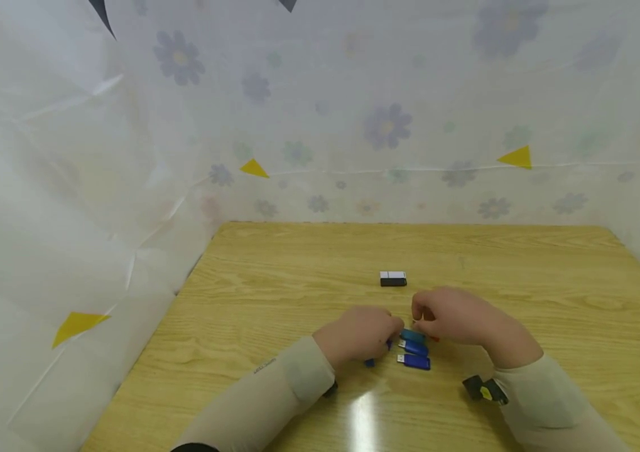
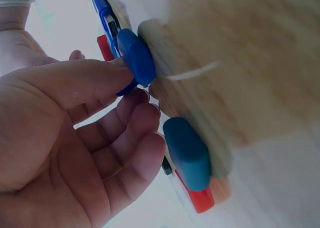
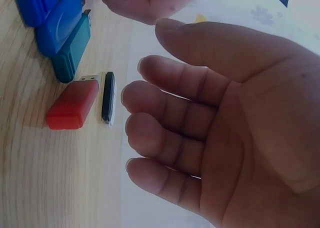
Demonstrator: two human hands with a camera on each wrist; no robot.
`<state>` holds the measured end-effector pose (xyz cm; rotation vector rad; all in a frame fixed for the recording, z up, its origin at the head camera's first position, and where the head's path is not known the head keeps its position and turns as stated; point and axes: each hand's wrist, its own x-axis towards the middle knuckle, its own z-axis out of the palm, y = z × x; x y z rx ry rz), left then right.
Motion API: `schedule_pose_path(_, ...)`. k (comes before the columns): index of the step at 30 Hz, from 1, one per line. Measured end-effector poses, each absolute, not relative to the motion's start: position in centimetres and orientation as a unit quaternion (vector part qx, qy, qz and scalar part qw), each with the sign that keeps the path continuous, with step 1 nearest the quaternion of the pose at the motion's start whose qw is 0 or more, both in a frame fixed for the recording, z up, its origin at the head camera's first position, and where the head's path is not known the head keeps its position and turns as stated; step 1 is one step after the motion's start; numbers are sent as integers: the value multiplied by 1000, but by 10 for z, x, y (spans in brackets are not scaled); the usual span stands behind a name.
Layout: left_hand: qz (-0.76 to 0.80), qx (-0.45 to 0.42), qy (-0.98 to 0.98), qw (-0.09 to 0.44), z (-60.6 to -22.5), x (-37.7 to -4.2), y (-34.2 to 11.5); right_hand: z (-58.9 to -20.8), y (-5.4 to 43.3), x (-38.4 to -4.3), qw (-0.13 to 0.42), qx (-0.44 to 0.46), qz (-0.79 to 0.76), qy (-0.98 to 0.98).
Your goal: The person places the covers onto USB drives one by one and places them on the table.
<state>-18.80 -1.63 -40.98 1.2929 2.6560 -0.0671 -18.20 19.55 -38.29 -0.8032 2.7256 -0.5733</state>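
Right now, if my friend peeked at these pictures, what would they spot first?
Probably the left hand and the right hand, close together over the wooden table. Next come the bright USB sticks near them: two blue sticks, a teal stick and a red stick, the red one close to the right hand. A black-and-white stick lies by itself farther back on the table.

A dark-blue USB drive [image 1: 417, 362] is lying flat, plug [image 1: 401, 358] pointing to nine o'clock; a blue drive [image 1: 414, 348], teal drive [image 1: 412, 336] and red drive [image 3: 74, 106] are lying toward twelve, a black-and-white drive [image 1: 392, 279] farther off.
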Motion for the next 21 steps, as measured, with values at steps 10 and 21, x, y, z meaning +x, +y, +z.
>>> schedule_pose_path(10, 58, 393, 909, 130, -413, -197, -23, -376, 190, -175, 141, -278, -182, 933)
schedule_pose_path(21, 150, 313, 927, 144, -407, -202, -35, -381, 172, -158, 197, -236, -134, 942)
